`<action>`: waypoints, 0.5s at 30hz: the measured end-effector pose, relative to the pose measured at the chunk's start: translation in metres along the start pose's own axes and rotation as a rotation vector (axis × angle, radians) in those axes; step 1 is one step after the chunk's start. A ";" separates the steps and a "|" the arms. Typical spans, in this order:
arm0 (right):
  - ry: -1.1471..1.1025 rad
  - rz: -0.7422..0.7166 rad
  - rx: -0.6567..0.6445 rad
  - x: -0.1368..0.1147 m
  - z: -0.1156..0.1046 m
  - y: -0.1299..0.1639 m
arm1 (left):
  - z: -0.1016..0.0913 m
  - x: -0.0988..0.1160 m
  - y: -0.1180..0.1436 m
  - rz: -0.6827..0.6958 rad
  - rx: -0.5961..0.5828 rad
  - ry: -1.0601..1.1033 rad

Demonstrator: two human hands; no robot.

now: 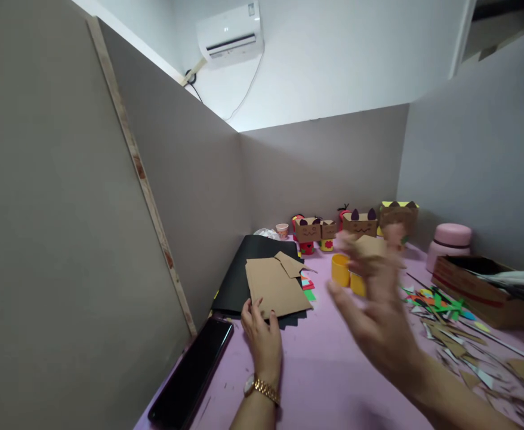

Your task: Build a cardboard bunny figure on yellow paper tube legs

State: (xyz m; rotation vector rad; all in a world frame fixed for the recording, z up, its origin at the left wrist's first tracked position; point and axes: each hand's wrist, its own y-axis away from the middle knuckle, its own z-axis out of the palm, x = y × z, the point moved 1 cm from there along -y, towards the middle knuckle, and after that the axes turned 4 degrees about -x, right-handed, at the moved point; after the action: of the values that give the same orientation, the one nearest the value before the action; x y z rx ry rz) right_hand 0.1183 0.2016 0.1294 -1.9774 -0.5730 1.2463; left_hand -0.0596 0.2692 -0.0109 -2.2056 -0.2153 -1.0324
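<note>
My left hand point(261, 331), with a gold watch point(262, 389) on the wrist, rests its spread fingertips on the near edge of a flat brown cardboard sheet point(277, 286). A smaller cut piece of cardboard point(289, 264) overlaps the sheet's far corner. Both lie partly over black sheets point(239, 275). My right hand point(378, 304) is raised above the table and blurred by motion, its thumb and fingers apart. Behind it stand two yellow paper rings point(340, 270), one partly hidden. A tan cardboard surface point(371, 245) shows between the fingers; whether they touch it I cannot tell.
Cardboard animal-faced figures point(359, 226) line the back of the purple table point(318, 364). A black phone point(193, 376) lies at left. On the right are paper and cardboard scraps point(456, 340), a box of pens point(481, 298) and a pink container point(450, 242). Grey partitions enclose the table.
</note>
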 end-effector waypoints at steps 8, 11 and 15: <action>0.030 0.138 -0.683 0.050 0.042 0.050 | 0.000 -0.010 -0.004 -0.006 -0.002 0.056; 0.012 0.178 -0.760 0.065 0.036 0.071 | 0.000 -0.012 -0.005 -0.015 0.009 0.070; 0.018 0.205 -0.731 0.076 0.025 0.088 | -0.001 -0.011 -0.005 -0.012 0.013 0.065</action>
State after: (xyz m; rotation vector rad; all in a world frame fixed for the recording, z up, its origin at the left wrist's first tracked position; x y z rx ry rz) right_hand 0.1285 0.2055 0.0114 -2.7002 -0.9313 1.2413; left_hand -0.0695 0.2740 -0.0163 -2.1577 -0.2061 -1.1039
